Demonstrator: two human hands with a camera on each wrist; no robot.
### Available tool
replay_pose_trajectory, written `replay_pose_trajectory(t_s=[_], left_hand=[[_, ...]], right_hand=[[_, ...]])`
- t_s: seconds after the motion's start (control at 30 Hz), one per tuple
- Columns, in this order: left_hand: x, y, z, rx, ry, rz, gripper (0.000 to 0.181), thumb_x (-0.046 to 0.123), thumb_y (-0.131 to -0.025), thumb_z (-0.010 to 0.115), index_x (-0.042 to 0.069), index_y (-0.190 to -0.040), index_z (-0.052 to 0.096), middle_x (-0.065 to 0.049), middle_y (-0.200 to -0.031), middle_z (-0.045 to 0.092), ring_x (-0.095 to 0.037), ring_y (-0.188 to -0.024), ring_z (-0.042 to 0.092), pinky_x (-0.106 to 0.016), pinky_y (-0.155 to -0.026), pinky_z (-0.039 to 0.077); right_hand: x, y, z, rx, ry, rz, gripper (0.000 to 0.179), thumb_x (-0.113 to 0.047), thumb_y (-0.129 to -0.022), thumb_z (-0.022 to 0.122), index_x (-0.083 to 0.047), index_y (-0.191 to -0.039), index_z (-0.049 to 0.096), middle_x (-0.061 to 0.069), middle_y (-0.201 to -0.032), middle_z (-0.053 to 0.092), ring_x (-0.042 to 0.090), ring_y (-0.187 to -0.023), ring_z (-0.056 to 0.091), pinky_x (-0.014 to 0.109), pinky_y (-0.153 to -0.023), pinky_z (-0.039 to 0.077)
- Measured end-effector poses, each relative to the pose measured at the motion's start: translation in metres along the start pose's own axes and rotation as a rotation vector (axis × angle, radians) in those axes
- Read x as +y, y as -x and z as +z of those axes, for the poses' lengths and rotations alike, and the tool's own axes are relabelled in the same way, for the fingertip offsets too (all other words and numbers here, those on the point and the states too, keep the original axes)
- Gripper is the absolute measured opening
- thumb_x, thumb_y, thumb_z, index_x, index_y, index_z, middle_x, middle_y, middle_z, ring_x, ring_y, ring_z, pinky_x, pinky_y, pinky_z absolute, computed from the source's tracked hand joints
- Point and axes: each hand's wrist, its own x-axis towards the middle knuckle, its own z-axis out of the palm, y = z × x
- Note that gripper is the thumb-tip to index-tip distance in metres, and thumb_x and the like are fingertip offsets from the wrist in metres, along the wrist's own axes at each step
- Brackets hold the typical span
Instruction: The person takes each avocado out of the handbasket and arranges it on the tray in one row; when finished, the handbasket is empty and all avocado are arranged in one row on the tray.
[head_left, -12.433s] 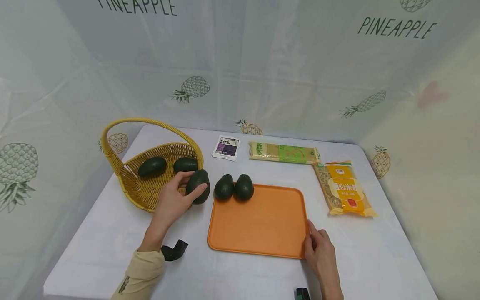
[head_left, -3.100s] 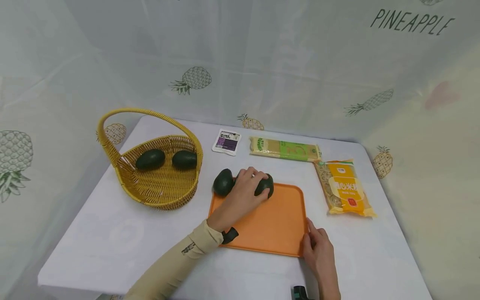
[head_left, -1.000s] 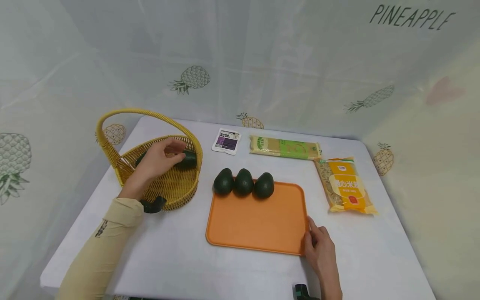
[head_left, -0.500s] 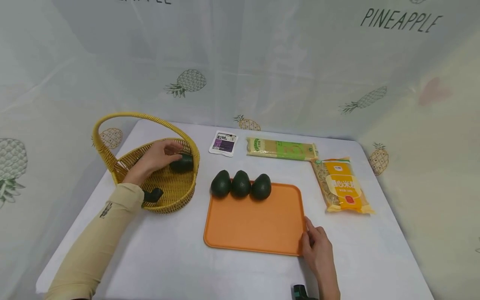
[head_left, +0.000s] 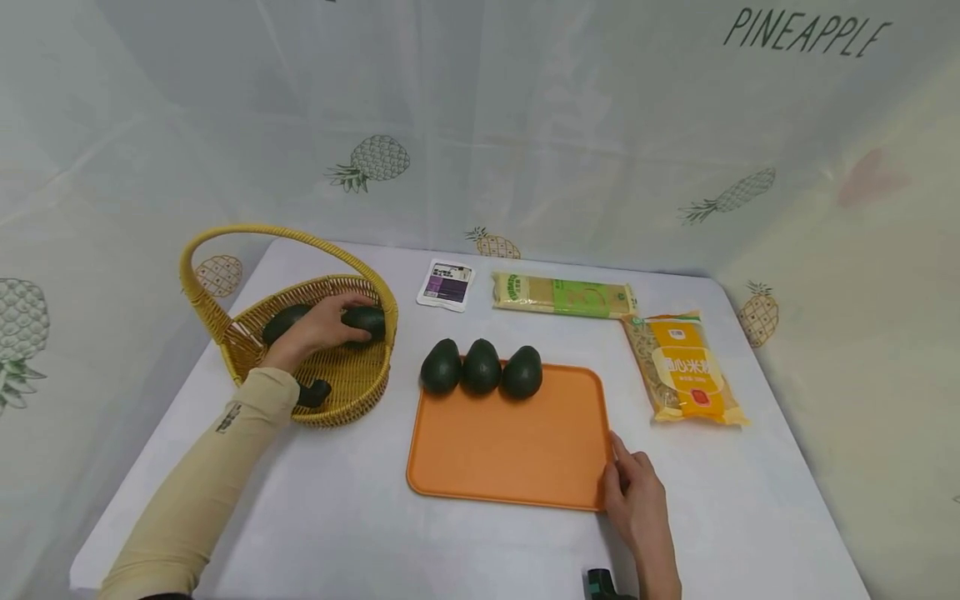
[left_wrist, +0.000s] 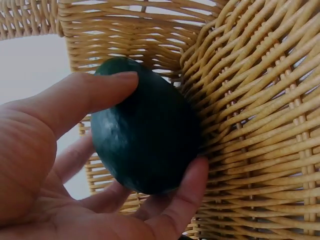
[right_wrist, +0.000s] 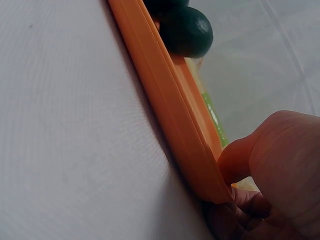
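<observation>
Left hand (head_left: 322, 325), head view: in the basket (head_left: 348, 383) at the table's ten o'clock, thumb and fingers curled round an avocado (head_left: 371, 320) at the basket's two o'clock.
Handle (head_left: 288, 235): one end stands just beside that avocado; a hasty lift could catch it and tip the basket.
Other avocado (head_left: 281, 323): at the basket's eleven o'clock, beside the wrist, so a swinging arm might nudge it.
Right hand (head_left: 637, 500): pinching the tray (head_left: 510, 450) at its four o'clock.
Three avocados (head_left: 481, 367): a row at the tray's eleven o'clock; a jolt could set such round shapes rolling.
Table (head_left: 345, 508): white; pouch (head_left: 446, 285) at twelve o'clock, long packet (head_left: 562, 296) at one, noodle bag (head_left: 686, 367) at two.
Room: a pale pineapple-print sheet (head_left: 562, 150) hangs behind and to the sides.
Avocado, left wrist view: thumb on one side, fingertips opposite; its smooth, shiny skin might slip.
Tray, right wrist view: thumb against the rim, fingers shadowed beside the corner; uneven pressure there could tilt it.
</observation>
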Motion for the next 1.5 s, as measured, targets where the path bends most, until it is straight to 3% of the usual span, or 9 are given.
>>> replay_pose_trajectory(t_s=[0.3, 0.63, 0.87, 1.0, 1.13, 1.23, 1.3, 1.4, 1.5], left_hand=[[0.007, 0.003, 0.003, 0.034, -0.069, -0.1, 0.067, 0.034, -0.098, 0.078, 0.003, -0.151, 0.053, -0.031, -0.161, 0.044, -0.053, -0.147, 0.043, -0.067, -0.12, 0.038], [0.008, 0.008, 0.0, 0.046, -0.075, -0.138, 0.073, 0.046, -0.099, 0.075, 0.004, -0.153, 0.051, -0.032, -0.162, 0.042, -0.053, -0.147, 0.043, -0.067, -0.118, 0.04], [0.01, 0.012, -0.002, 0.085, -0.093, -0.168, 0.074, 0.057, -0.1, 0.069, 0.007, -0.151, 0.051, -0.029, -0.142, 0.055, -0.042, -0.121, 0.056, -0.056, -0.1, 0.05], [0.013, 0.016, -0.002, 0.09, -0.078, -0.194, 0.079, 0.063, -0.099, 0.067, 0.007, -0.153, 0.051, -0.026, -0.131, 0.061, -0.031, -0.101, 0.07, -0.045, -0.09, 0.053], [0.017, 0.02, -0.005, 0.089, -0.029, -0.211, 0.084, 0.065, -0.099, 0.066, 0.005, -0.154, 0.049, -0.028, -0.133, 0.061, -0.024, -0.084, 0.078, -0.049, -0.095, 0.057], [0.019, 0.024, -0.008, 0.096, -0.001, -0.216, 0.085, 0.065, -0.099, 0.066, 0.004, -0.154, 0.047, -0.03, -0.138, 0.059, -0.032, -0.088, 0.08, -0.056, -0.106, 0.053], [0.021, 0.027, -0.01, 0.107, -0.012, -0.212, 0.086, 0.067, -0.099, 0.065, 0.004, -0.155, 0.047, -0.03, -0.142, 0.057, -0.036, -0.102, 0.077, -0.059, -0.11, 0.05], [0.022, 0.03, -0.012, 0.126, -0.04, -0.206, 0.086, 0.068, -0.098, 0.064, 0.005, -0.154, 0.049, -0.028, -0.145, 0.054, -0.042, -0.121, 0.063, -0.061, -0.11, 0.048], [0.023, 0.033, -0.012, 0.143, -0.064, -0.199, 0.087, 0.07, -0.098, 0.063, 0.005, -0.154, 0.049, -0.026, -0.145, 0.053, -0.041, -0.125, 0.052, -0.061, -0.109, 0.046]], right_hand=[[-0.001, 0.001, -0.001, 0.004, -0.004, 0.002, 0.052, -0.008, -0.107, 0.054, -0.006, -0.159, 0.049, 0.012, -0.095, 0.052, 0.02, -0.079, 0.048, 0.024, -0.06, 0.037], [-0.001, 0.0, -0.001, -0.005, 0.001, -0.004, 0.053, -0.009, -0.107, 0.055, -0.006, -0.159, 0.049, 0.012, -0.095, 0.052, 0.02, -0.079, 0.048, 0.024, -0.06, 0.037], [-0.002, 0.0, -0.002, -0.005, 0.005, -0.001, 0.053, -0.009, -0.107, 0.055, -0.005, -0.16, 0.049, 0.012, -0.095, 0.052, 0.02, -0.079, 0.048, 0.024, -0.06, 0.037], [-0.003, 0.0, -0.002, -0.011, 0.005, 0.001, 0.053, -0.009, -0.107, 0.055, -0.006, -0.16, 0.048, 0.012, -0.095, 0.052, 0.02, -0.08, 0.049, 0.024, -0.06, 0.037], [-0.003, 0.001, -0.002, -0.013, 0.005, 0.002, 0.054, -0.009, -0.107, 0.055, -0.006, -0.16, 0.047, 0.012, -0.096, 0.052, 0.02, -0.08, 0.049, 0.024, -0.06, 0.037], [-0.003, 0.001, -0.003, -0.012, 0.007, 0.001, 0.054, -0.009, -0.107, 0.055, -0.006, -0.16, 0.048, 0.012, -0.096, 0.052, 0.02, -0.08, 0.049, 0.024, -0.061, 0.037], [-0.003, 0.001, -0.003, -0.012, 0.006, -0.001, 0.054, -0.009, -0.107, 0.055, -0.006, -0.16, 0.048, 0.013, -0.096, 0.052, 0.02, -0.08, 0.049, 0.024, -0.061, 0.037], [-0.002, 0.001, -0.003, -0.013, 0.002, -0.002, 0.053, -0.009, -0.107, 0.055, -0.006, -0.16, 0.048, 0.013, -0.096, 0.052, 0.021, -0.081, 0.049, 0.024, -0.061, 0.037], [-0.002, 0.001, -0.003, -0.013, 0.003, 0.0, 0.053, -0.009, -0.107, 0.055, -0.006, -0.16, 0.048, 0.013, -0.096, 0.052, 0.021, -0.081, 0.049, 0.024, -0.061, 0.037]])
